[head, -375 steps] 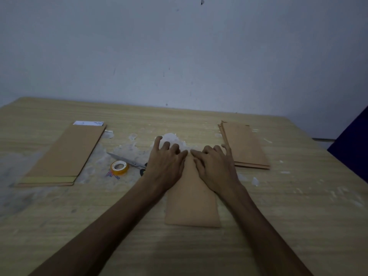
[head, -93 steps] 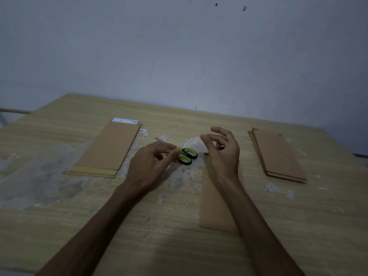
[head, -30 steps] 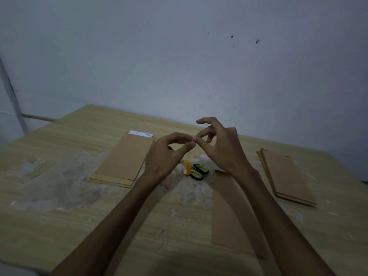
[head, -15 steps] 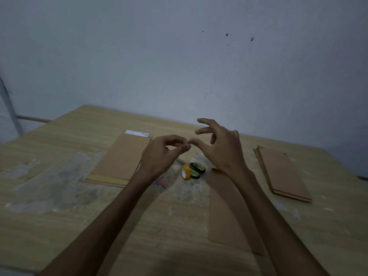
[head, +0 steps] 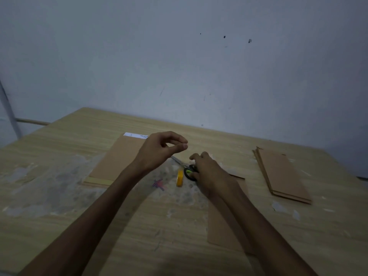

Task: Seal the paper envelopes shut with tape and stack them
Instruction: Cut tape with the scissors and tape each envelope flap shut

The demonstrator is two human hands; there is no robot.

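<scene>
Wooden table, dim light. Envelope centre-right, largely hidden under right forearm. Right hand down over scissors, grip unclear. Left hand raised, thumb-forefinger pinched; tape between them indiscernible. Tape roll beside scissors.

Right hand now dropped from the pinch at left hand onto the scissors.

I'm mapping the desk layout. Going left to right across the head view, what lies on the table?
Left envelope stack → pink scrap → yellow tape roll → scissors, under the right hand → right envelope stack.
</scene>
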